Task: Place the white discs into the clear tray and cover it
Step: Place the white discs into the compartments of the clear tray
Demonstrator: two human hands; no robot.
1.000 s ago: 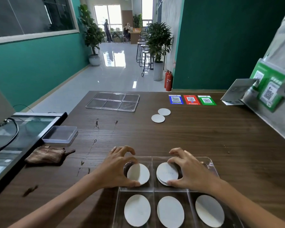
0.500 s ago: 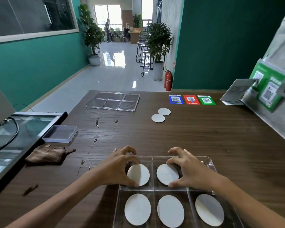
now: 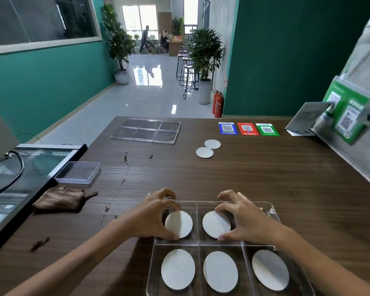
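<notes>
A clear tray with six compartments lies at the table's near edge. Its three near compartments each hold a white disc. My left hand pinches a white disc between thumb and fingers in the far left compartment. My right hand pinches another disc in the far middle compartment. The far right compartment is partly hidden behind my right hand. Two loose discs lie further back on the table. The clear lid lies flat at the far left.
A small clear box and a brown cloth lie at the left, beside a glass-topped case. Three coloured QR cards lie at the far edge. A slanted stand with green signs stands at the right.
Both discs have settled lower and flatter into their compartments. My hands stay around them, with almost no other movement.
</notes>
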